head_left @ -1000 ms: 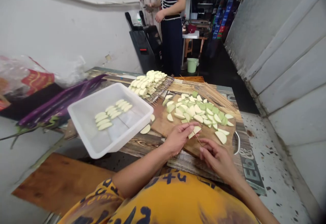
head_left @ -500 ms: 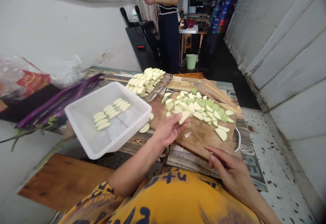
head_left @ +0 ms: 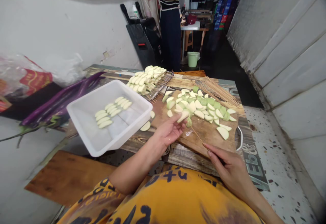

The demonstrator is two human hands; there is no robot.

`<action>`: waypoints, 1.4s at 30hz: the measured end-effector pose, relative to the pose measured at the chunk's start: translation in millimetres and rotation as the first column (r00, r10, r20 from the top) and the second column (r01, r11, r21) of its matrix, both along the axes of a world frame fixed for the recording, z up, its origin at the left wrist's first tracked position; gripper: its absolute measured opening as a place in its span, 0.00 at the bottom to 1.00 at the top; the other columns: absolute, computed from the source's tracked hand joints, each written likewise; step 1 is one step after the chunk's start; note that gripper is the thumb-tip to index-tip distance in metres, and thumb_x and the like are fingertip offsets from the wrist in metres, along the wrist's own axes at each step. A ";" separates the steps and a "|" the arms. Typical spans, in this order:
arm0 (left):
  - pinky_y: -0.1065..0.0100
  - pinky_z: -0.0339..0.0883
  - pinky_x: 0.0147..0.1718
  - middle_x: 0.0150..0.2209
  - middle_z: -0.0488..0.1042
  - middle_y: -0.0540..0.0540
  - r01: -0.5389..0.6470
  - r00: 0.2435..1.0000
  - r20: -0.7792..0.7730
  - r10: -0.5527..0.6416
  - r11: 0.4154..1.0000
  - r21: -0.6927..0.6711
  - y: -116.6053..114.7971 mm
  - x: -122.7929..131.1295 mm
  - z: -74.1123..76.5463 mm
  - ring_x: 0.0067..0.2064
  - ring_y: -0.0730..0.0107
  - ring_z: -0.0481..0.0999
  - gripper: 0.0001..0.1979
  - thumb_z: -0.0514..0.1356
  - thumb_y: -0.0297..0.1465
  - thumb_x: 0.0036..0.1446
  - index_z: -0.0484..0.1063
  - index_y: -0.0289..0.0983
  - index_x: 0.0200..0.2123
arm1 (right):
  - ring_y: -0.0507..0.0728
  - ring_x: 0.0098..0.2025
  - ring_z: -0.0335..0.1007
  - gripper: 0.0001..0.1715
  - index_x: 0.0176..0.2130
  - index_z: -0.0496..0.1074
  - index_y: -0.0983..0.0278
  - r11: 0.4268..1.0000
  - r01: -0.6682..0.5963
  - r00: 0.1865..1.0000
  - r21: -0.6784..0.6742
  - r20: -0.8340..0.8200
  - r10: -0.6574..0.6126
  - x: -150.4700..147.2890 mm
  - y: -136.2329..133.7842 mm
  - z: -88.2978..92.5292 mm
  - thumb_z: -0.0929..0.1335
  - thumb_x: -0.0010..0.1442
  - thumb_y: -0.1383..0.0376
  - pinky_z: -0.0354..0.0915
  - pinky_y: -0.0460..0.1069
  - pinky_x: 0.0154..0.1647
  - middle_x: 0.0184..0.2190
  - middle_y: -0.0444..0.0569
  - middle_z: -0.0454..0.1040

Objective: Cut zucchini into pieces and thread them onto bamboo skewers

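Note:
My left hand (head_left: 169,131) is closed on a pale half-moon vegetable slice (head_left: 183,116) above the cutting board (head_left: 201,141). Between finger and thumb, my right hand (head_left: 229,164) grips a thin wooden skewer (head_left: 198,136) that points up and left. At the skewer's far end a greenish slice (head_left: 188,122) shows against the left fingers; whether the skewer passes through it I cannot tell. Many loose half-moon slices (head_left: 198,105) with green skin cover the back of the board. Left of my hands, a white plastic tub (head_left: 139,128) holds a few skewered rows of slices (head_left: 104,119).
A pile of filled skewers (head_left: 147,79) lies behind the tub. Bare skewers (head_left: 219,90) are bundled at the table's back right. Purple eggplants (head_left: 61,98) and plastic bags (head_left: 38,72) lie at left. Beyond the table, another person (head_left: 169,27) stands beside a black speaker (head_left: 145,42).
My right hand has brought the skewer slightly up and left, closer to my left hand. The slice in my left hand has tipped lower. The camera view has shifted slightly.

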State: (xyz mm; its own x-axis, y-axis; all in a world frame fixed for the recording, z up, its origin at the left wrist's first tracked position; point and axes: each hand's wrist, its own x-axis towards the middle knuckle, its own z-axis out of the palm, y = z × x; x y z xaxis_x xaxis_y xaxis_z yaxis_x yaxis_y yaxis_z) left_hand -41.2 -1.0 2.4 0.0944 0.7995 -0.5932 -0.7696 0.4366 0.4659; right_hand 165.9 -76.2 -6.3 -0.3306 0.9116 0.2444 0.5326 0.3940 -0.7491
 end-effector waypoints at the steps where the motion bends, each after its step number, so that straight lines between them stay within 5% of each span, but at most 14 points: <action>1: 0.76 0.71 0.26 0.31 0.76 0.43 -0.002 1.000 -0.003 0.002 1.000 -0.003 0.0 0.7 0.1 0.29 0.75 0.76 0.04 0.57 0.24 0.59 0.71 0.29 0.36 | 0.58 0.40 0.76 0.17 0.48 0.74 0.58 1.000 -0.004 1.000 -0.001 -0.002 0.004 0.1 -0.3 0.2 0.63 0.61 0.65 0.71 0.51 0.38 0.41 0.48 0.78; 10: 0.69 0.74 0.40 0.35 0.78 0.40 -0.016 0.999 -0.034 0.017 0.999 0.034 -0.8 2.9 -0.8 0.37 0.68 0.79 0.04 0.57 0.22 0.58 0.70 0.29 0.38 | 0.57 0.38 0.76 0.17 0.48 0.74 0.59 1.000 -0.011 1.000 0.006 -0.001 0.011 -1.4 0.1 3.3 0.63 0.61 0.66 0.70 0.48 0.36 0.40 0.48 0.78; 31: 0.69 0.75 0.36 0.34 0.78 0.39 -0.029 1.000 -0.010 0.030 0.997 0.077 -5.1 7.0 1.2 0.36 0.65 0.80 0.03 0.58 0.21 0.56 0.71 0.29 0.33 | 0.52 0.35 0.76 0.16 0.46 0.75 0.67 0.999 -0.012 1.000 0.051 0.005 0.012 -2.1 -0.1 5.1 0.63 0.61 0.68 0.68 0.43 0.36 0.37 0.49 0.79; 42: 0.65 0.75 0.39 0.32 0.78 0.41 -0.029 0.998 -0.044 0.034 0.992 0.121 -4.6 7.9 1.2 0.35 0.65 0.80 0.02 0.58 0.22 0.56 0.71 0.30 0.31 | 0.53 0.20 0.65 0.20 0.46 0.75 0.70 1.000 0.014 0.999 -0.006 0.049 -0.013 -5.1 2.7 3.8 0.61 0.63 0.62 0.62 0.46 0.22 0.22 0.48 0.74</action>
State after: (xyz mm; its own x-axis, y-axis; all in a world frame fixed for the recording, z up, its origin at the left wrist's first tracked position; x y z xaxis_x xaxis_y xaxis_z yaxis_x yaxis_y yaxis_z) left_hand -33.3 -5.6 3.6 0.0430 0.8672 -0.4961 -0.7588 0.3514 0.5484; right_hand 160.8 -73.5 -2.4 -0.3296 0.9176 0.2220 0.5740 0.3815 -0.7245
